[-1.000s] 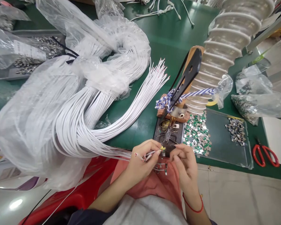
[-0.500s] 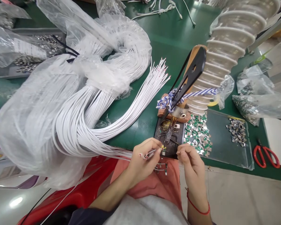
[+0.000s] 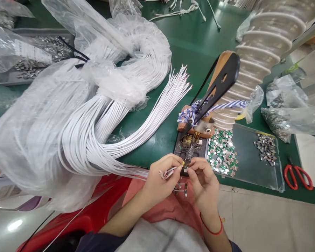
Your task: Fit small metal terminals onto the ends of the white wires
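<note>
My left hand (image 3: 162, 176) is closed around several white cables (image 3: 170, 172), whose stripped, reddish ends stick out between the fingers. At its fingertips a small connector piece (image 3: 185, 169) shows just below the tip of a soldering iron (image 3: 191, 152). Opposite it, my right hand (image 3: 204, 180) pinches thumb and forefinger together close to that piece; what lies between them is too small to make out. Below the left hand hang more cable ends with small connectors (image 3: 185, 190). The iron is tied with blue-and-white cord (image 3: 190, 113) to a stand over a dark tray (image 3: 178, 148).
A large bundle of white cables (image 3: 81, 140), partly in plastic, covers the left. Small green-and-silver connectors (image 3: 222, 154) and metal shells (image 3: 265, 148) lie on a tray to the right. Red-handled scissors (image 3: 298, 176) lie beyond. A ribbed hose (image 3: 267, 52) rises behind the stand.
My right hand has moved left and in, from beside the dark tray to the left fingertips under the iron. My left hand has stayed nearly in place. The view has shifted slightly.
</note>
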{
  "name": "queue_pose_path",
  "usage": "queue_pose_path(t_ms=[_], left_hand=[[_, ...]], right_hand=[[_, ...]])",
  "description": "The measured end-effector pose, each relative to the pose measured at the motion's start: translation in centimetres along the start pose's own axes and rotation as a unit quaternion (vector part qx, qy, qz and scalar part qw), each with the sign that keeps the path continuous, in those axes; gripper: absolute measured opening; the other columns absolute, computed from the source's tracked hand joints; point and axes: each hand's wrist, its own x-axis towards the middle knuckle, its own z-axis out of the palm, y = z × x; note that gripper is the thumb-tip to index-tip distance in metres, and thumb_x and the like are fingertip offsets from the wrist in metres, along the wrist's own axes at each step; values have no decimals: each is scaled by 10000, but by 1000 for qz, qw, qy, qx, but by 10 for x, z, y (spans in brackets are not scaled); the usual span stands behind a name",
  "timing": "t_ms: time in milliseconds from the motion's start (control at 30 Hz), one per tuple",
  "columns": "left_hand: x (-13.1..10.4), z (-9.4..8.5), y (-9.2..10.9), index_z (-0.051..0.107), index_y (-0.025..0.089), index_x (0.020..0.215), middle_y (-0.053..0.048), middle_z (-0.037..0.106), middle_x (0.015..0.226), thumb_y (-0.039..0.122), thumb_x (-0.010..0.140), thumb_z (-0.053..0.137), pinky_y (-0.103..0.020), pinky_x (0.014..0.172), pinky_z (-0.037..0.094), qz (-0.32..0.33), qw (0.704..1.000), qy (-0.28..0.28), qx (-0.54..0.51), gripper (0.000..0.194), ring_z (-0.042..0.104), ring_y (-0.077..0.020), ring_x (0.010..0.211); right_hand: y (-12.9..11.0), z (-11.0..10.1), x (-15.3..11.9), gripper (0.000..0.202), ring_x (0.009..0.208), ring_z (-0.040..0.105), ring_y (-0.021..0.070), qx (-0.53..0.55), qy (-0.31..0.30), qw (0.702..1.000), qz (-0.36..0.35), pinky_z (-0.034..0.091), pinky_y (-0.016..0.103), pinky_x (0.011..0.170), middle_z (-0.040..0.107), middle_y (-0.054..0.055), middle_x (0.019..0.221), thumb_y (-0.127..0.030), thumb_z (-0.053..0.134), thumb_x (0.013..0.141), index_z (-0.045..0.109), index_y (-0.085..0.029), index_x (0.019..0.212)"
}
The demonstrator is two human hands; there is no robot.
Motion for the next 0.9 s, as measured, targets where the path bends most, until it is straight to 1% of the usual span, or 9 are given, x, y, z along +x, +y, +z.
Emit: queue_pose_path(t_ms=[200, 433, 567, 667, 800, 900], left_hand=[[3, -1, 4, 615, 183, 745, -26, 709, 817, 36, 868, 597, -205, 670, 535, -6, 1000, 20, -10, 193, 681, -130, 723], [3, -3, 8, 632, 179, 759, -26, 713, 824, 34, 867, 602, -189, 672, 528, 8, 1000, 19, -12, 184, 677, -118, 720], [5, -3, 11, 627, 176, 711, -27, 713, 786, 46, 856, 591, -192, 636, 523, -25, 999, 18, -17, 199, 675, -123, 689], [6, -2, 13, 628, 174, 693, -28, 712, 777, 50, 848, 588, -200, 642, 521, -41, 999, 18, -21, 203, 673, -128, 691], [5, -1, 14, 627, 173, 676, -31, 703, 769, 71, 840, 608, -206, 608, 498, -70, 996, 29, -54, 194, 663, -135, 686], [4, 0, 12, 628, 175, 679, -37, 704, 790, 75, 826, 611, -219, 612, 490, -97, 992, 29, -79, 179, 663, -144, 705]], right_hand=[[-3, 3, 0, 127, 906, 657, 178, 36, 9, 999, -5, 551, 279, 765, 663, 35, 949, -159, 628, 953, 628, -241, 856], [-1, 4, 1, 128, 904, 649, 180, 50, 16, 999, -14, 549, 285, 764, 666, 37, 942, -149, 653, 937, 652, -237, 843], [2, 4, 1, 129, 887, 645, 172, 49, 19, 998, -16, 544, 279, 753, 666, 30, 932, -137, 668, 930, 659, -231, 842], [3, 4, 1, 145, 890, 642, 165, 48, 22, 998, -26, 538, 272, 754, 668, 21, 926, -117, 673, 924, 663, -233, 838], [2, 4, 2, 160, 888, 640, 159, 43, 23, 998, -38, 527, 257, 736, 672, 15, 925, -96, 679, 910, 670, -236, 834], [3, 3, 2, 161, 902, 636, 163, 41, 16, 998, -46, 527, 267, 760, 670, 15, 938, -94, 667, 911, 669, -241, 846]])
